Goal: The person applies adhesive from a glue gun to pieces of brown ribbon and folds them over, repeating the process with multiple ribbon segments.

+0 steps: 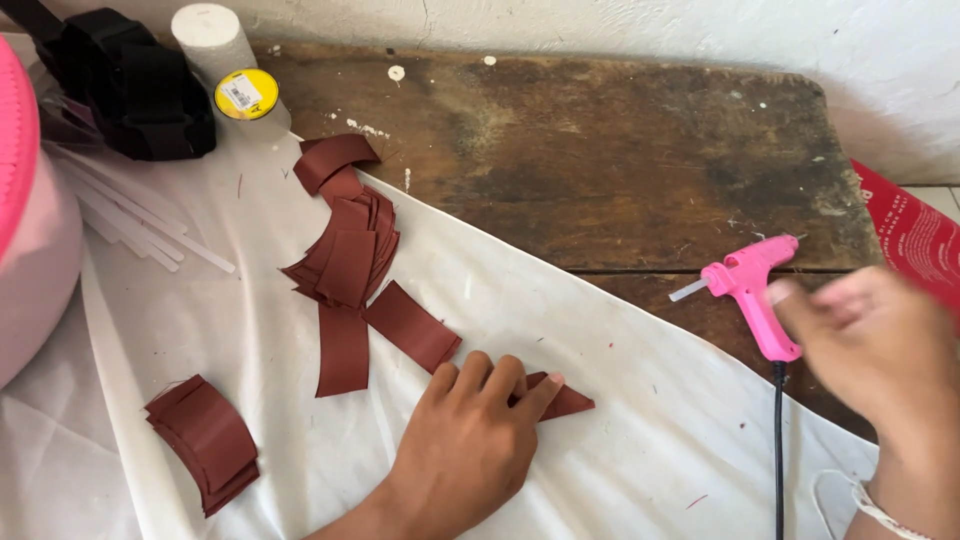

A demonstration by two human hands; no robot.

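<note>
- Left hand point(470, 440): laid flat on the white cloth point(600, 350), fingers point(505, 385) spread and pressing down a folded ribbon piece point(565, 398), dark red, whose pointed tip shows just past the fingertips. The hand pins it; it does not grasp it.
- Right hand point(875, 345): blurred, beside the pink glue gun point(752, 290), close to or touching its handle. Whether the fingers are closed on it cannot be told.
- Glue gun: lies on the bare wooden surface point(620, 150), a clear stick jutting from one end, black cord point(778, 450) trailing toward the viewer.
- Step in hand, as judged: the folded piece is held in shape while the gun is taken up or put down.
- Next move, as judged: the fold must stay pinned without shifting, and the fingertips need to sit clear of any hot glue.
- Nearby stock: a fanned pile of cut ribbon strips point(345, 250) beyond the left hand, a second stack point(205, 440) to its left.
- Also present: clear glue sticks point(140, 225), a yellow-capped container point(245, 95), and a pink rounded object point(30, 220) at the left edge.
</note>
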